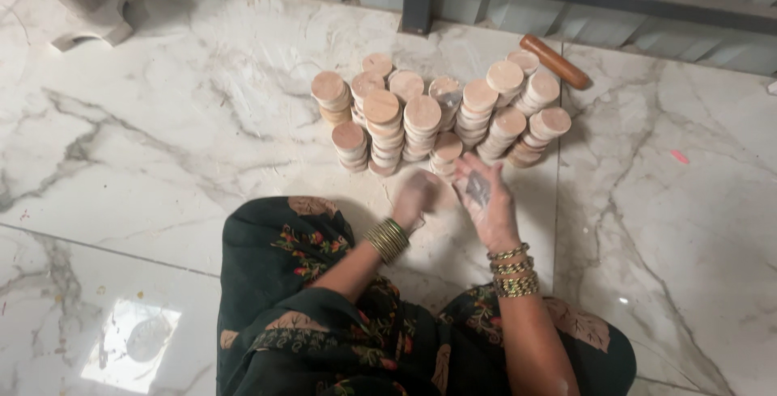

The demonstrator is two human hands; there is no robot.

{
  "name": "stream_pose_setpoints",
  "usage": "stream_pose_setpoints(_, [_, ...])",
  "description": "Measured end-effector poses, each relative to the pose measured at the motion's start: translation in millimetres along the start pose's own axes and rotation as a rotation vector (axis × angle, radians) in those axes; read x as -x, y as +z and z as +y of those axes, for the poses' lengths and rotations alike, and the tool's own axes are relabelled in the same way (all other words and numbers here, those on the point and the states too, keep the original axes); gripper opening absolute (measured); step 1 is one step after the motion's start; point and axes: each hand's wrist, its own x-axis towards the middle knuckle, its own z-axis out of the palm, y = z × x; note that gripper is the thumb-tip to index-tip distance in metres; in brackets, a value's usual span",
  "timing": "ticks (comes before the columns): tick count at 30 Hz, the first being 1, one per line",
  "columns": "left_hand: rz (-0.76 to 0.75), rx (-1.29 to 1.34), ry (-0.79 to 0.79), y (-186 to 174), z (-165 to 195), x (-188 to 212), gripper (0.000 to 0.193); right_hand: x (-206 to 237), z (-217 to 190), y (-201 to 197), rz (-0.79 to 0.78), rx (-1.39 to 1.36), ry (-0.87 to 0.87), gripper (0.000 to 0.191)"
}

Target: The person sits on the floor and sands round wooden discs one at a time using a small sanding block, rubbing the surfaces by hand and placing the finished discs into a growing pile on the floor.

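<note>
You're sitting on the marble floor (pixel 146 145), knees spread, with the stacks of round wooden discs (pixel 441 117) standing just in front of you, up near the floor's far edge by the metal wall (pixel 566 8). Your left hand (pixel 415 196) is low and blurred, fingers curled loosely inward just short of the nearest stack; whether it has a disc in it, I can't tell. Your right hand (pixel 486 198) is opened out, palm up, fingers spread, with a small clear piece of plastic film (pixel 477 188) lying across the palm rather than gripped. A wooden rolling-pin handle (pixel 555 60) lies at the far right of the stacks, touching none of them as far as I can see. A pink scrap (pixel 678 156) sits well off to the right.

My read: you're between discs, at the wrapping step, film ready and a disc about to meet it. The next move asks for a steady left hand bringing one disc flat onto that film, centred, without bumping the front stacks, which lean a little.
</note>
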Motion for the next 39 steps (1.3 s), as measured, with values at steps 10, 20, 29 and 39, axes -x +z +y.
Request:
stream_pose_setpoints(10, [0.769, 0.094, -0.003, -161.5, 44.8, -33.1, 0.048, -7.9, -22.9, -52.4, 0.241, -0.122, -0.204, 0.079])
stream_pose_setpoints(20, [1.03, -0.601, -0.06, -149.6, 46.7, -37.5, 0.028, -5.2, -23.6, -64.1, 0.293, -0.14, -0.2, 0.078])
stream_pose_setpoints(29, [0.6, -0.547, 0.184, -60.5, 29.6, 18.0, 0.034, -21.7, -7.3, -103.2, 0.57, -0.339, -0.332, 0.075])
stream_pose_setpoints(39, [-0.202, -1.06, 0.557, 107.3, 26.0, -81.4, 0.045, -18.2, -2.0, -127.9, 0.625, -0.451, -0.429, 0.074])
